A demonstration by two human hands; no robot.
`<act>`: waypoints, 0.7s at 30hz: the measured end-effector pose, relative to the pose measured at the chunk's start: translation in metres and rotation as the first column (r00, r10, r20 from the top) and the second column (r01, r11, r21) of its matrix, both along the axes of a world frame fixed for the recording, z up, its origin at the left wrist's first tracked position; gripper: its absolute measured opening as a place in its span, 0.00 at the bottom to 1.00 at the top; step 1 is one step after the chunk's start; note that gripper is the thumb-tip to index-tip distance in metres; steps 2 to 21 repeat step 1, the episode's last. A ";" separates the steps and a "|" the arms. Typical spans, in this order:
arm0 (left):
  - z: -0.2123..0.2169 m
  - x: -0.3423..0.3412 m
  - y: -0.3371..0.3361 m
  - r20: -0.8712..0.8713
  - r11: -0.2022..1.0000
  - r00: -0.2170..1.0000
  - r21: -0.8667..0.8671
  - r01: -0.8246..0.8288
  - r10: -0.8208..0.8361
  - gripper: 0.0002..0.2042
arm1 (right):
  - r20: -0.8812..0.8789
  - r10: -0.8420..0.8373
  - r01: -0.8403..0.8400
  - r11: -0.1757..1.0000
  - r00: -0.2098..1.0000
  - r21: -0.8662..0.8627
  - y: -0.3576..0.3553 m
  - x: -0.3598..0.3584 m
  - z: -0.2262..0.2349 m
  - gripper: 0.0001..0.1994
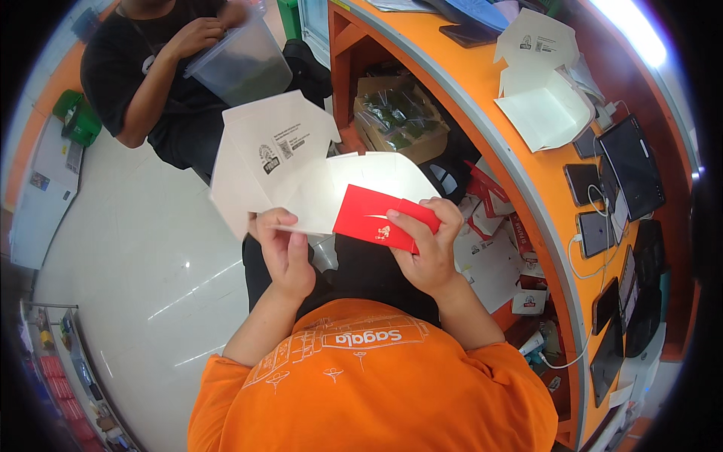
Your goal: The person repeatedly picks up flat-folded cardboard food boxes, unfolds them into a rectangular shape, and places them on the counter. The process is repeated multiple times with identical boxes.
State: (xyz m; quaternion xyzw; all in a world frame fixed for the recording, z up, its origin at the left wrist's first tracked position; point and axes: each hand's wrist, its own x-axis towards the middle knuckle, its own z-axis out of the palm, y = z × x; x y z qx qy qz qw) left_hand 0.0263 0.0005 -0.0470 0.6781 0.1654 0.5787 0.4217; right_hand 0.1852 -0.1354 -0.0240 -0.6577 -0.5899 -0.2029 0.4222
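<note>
1. Here, seen from my head camera, my left hand (285,252) pinches the lower edge of a flat, unfolded white carton blank (301,173), thumb on top and fingers curled beneath it.
2. My right hand (428,248) grips a red folded card sleeve (376,218), thumb pressed on its face, fingers wrapped over its right end; the sleeve lies against the carton blank's lower right panel.
3. Both things are held up in front of my chest, above my orange shirt (376,384).
4. Across from me, a seated person in a black shirt (120,75) holds a clear plastic tub (241,64) with both hands.
5. To my right curves an orange counter (482,98), carrying another opened white carton (542,83) and several phones (595,211) on cables.
</note>
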 end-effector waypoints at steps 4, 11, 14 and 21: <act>0.000 0.000 0.001 0.001 1.000 1.000 0.001 0.001 -0.001 0.13 | 0.020 0.015 -0.015 1.000 1.000 0.002 0.000 0.002 0.002 0.27; 0.000 0.000 0.001 0.001 1.000 1.000 0.001 0.001 -0.001 0.13 | 0.020 0.015 -0.015 1.000 1.000 0.002 0.000 0.002 0.002 0.27; 0.000 0.000 0.001 0.001 1.000 1.000 0.001 0.001 -0.001 0.13 | 0.020 0.015 -0.015 1.000 1.000 0.002 0.000 0.002 0.002 0.27; 0.000 0.000 0.001 0.001 1.000 1.000 0.001 0.001 -0.001 0.13 | 0.020 0.015 -0.015 1.000 1.000 0.002 0.000 0.002 0.002 0.27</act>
